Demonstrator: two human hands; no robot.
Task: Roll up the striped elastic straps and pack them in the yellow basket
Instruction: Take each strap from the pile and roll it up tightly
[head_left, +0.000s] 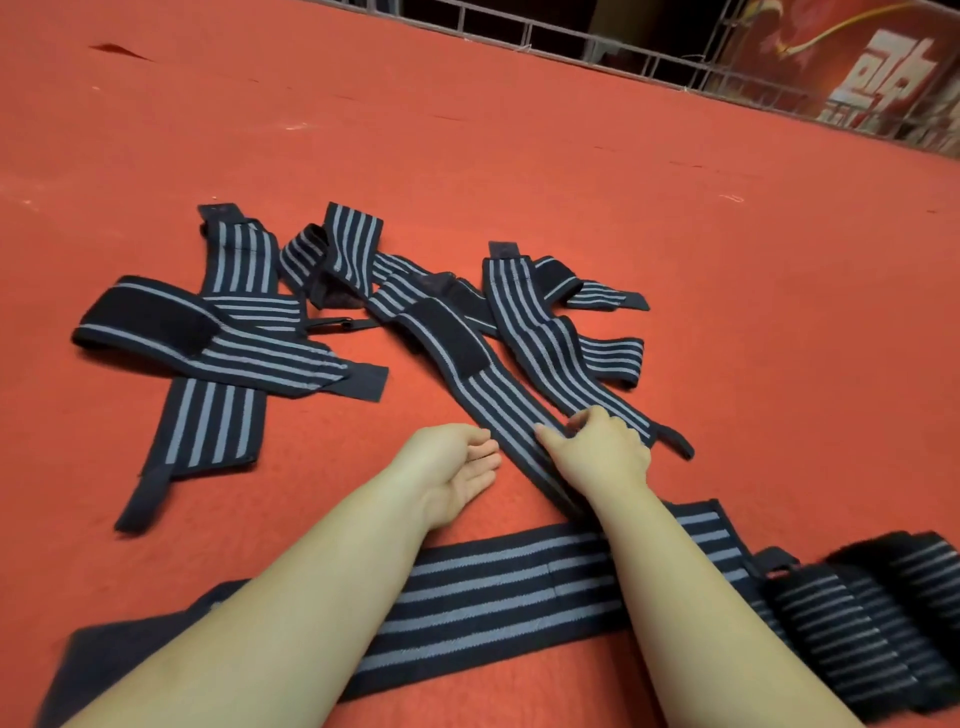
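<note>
Several dark elastic straps with grey stripes lie tangled on a red surface. My right hand (597, 452) pinches the near end of one long strap (467, 364) that runs away toward the pile. Just left of that strap, my left hand (457, 473) rests palm up with relaxed fingers, holding nothing. A flat strap (493, 582) lies across the front under both forearms. Rolled straps (862, 623) sit at the lower right. No yellow basket is in view.
Loose straps (208, 332) spread over the left and middle of the red surface (519, 156). A metal wire railing (623, 47) runs along the far edge, with a red banner (857, 67) behind it.
</note>
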